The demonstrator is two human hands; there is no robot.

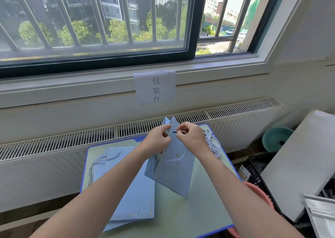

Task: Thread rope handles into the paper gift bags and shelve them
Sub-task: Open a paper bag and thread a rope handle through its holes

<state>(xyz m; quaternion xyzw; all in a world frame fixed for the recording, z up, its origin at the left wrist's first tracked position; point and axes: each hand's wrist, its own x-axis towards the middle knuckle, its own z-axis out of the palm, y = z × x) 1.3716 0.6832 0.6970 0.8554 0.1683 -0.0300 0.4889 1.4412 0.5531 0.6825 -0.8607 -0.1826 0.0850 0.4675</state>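
Pinched between our right hand's thumb and forefinger is the black-tipped end of a white twisted rope handle, the tip pointing left at the top edge of a light blue paper gift bag. Our left hand grips that same upper edge from the left, fingers curled round the paper. The bag stands upright and partly opened on the pale green table, a little right of its middle, and the rope's slack hangs in a loop across the bag's near face. Whether the tip has entered a hole we cannot tell.

Left of the standing bag lies a stack of flat blue bags, one with a rope handle already showing at its far left end. At the table's far right corner sits a bundle of loose rope handles. Beyond the table a paper sign with printed characters hangs below the window sill.
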